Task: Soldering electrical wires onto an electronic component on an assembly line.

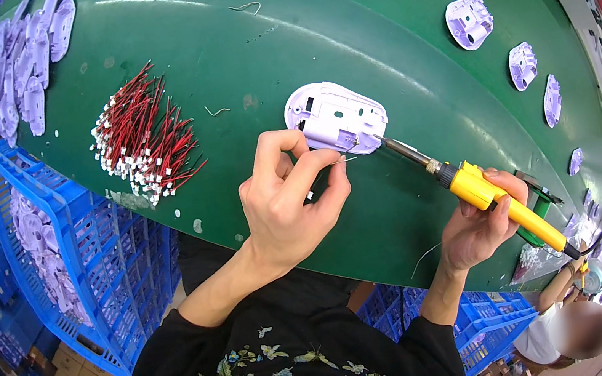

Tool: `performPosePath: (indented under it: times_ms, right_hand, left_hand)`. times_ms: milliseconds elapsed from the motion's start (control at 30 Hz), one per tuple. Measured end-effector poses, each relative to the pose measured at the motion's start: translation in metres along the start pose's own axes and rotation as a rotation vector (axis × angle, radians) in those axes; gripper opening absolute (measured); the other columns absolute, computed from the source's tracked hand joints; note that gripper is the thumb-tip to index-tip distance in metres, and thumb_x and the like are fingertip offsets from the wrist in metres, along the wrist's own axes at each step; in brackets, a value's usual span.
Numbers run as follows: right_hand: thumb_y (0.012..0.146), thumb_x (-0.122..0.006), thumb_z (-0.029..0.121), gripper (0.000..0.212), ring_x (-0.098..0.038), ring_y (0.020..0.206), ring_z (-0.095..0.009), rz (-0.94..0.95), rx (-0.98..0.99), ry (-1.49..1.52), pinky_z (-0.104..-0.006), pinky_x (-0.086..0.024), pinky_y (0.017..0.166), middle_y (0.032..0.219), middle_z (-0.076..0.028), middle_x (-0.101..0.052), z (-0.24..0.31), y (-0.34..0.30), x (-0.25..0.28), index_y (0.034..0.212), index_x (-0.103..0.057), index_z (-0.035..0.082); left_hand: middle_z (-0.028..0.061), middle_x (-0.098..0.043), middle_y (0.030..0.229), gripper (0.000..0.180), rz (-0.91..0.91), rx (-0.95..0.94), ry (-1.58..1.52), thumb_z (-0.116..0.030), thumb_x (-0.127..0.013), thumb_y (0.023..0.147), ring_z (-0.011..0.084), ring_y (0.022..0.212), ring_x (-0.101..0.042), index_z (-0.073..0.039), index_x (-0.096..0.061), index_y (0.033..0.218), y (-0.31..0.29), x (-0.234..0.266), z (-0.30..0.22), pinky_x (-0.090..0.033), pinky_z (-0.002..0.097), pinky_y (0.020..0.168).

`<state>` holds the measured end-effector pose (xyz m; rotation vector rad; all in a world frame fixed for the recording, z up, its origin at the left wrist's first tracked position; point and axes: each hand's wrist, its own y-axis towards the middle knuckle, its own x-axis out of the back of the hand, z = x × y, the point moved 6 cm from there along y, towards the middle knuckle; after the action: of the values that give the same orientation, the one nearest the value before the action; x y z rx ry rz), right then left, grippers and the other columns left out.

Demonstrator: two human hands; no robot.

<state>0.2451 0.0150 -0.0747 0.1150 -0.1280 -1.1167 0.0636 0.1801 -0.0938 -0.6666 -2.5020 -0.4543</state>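
Head view: soldering iron tip at the edge of a lilac plastic housing

One oval lilac plastic housing (337, 115) lies open side up on the green workbench (223, 68), in front of the person. At its near edge, the left hand (291, 197) has thumb and forefinger pinched together on a thin wire (347, 159). The right hand (482, 220) is wrapped around the yellow handle of a soldering iron (473, 183), whose tip points at the housing's right end; whether it touches, I cannot tell. Just beyond the right hand is a green stand (539, 210). To the left lies a heap of red and black leads (147, 133) with white connectors. Farther out, more lilac housings are piled at the far left (29, 57), while others sit spaced along the bench's right side (470, 22). A blue plastic crate (62, 214) stands below the bench's left edge.
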Motion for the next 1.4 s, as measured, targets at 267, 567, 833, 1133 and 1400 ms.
performPosePath:
  times_ms: [267, 567, 833, 1133, 1400]
  right_hand:
    - [0.091, -0.056, 0.029, 0.033, -0.059, 0.089, -0.023, 0.002, -0.012, 0.011, -0.0385, -0.047, 0.088, 0.093, -0.014, -0.057, 0.002, 0.001, 0.002, 0.098, -0.056, -0.004]
    - [0.093, -0.054, 0.025, 0.029, -0.055, 0.068, -0.013, -0.016, 0.016, 0.115, -0.0203, -0.042, 0.056, 0.096, -0.013, -0.058, 0.01, 0.0, 0.007, 0.103, -0.057, -0.003]
    - [0.093, -0.058, 0.028, 0.031, -0.059, 0.086, -0.019, 0.015, 0.004, 0.123, -0.0316, -0.052, 0.082, 0.1, -0.012, -0.056, 0.0, 0.001, 0.005, 0.102, -0.057, -0.001]
    - [0.099, -0.048, 0.029, 0.03, -0.054, 0.071, -0.012, -0.035, 0.044, 0.077, -0.0221, -0.041, 0.057, 0.09, -0.008, -0.056, 0.015, 0.008, 0.033, 0.108, -0.054, 0.001]
    - [0.099, -0.052, 0.026, 0.026, -0.04, 0.061, -0.007, -0.22, 0.216, 0.11, -0.0217, -0.033, 0.054, 0.079, -0.004, -0.051, 0.009, 0.019, 0.012, 0.104, -0.056, 0.001]
  left_hand:
    - [0.0062, -0.054, 0.087, 0.026, 0.032, -0.002, 0.182, 0.001, -0.081, 0.068, 0.0114, 0.054, -0.052, -0.004, -0.069, 0.091, -0.019, 0.019, -0.007, -0.038, 0.0266, 0.045]
    - [0.011, -0.066, 0.081, 0.018, -0.081, -0.092, 0.126, 0.005, -0.076, 0.073, 0.0218, 0.063, -0.063, 0.0, -0.069, 0.089, -0.001, 0.062, -0.029, -0.048, 0.0278, 0.052]
    - [-0.0013, -0.065, 0.081, 0.01, -0.644, 0.351, 0.479, 0.001, -0.07, 0.086, -0.0007, 0.056, -0.035, 0.0, -0.071, 0.096, -0.081, 0.274, 0.014, -0.025, 0.0184, 0.05]
    - [-0.0015, -0.064, 0.094, 0.026, -0.987, 0.307, 1.151, -0.021, -0.068, 0.091, 0.0047, 0.056, -0.033, -0.005, -0.069, 0.112, -0.141, 0.391, 0.057, -0.03, 0.0223, 0.051]
    - [0.0038, -0.063, 0.1, 0.015, -0.406, -0.098, 0.5, -0.001, -0.062, 0.091, 0.0134, 0.082, -0.058, -0.001, -0.067, 0.104, 0.011, 0.165, -0.011, -0.046, 0.0251, 0.076]
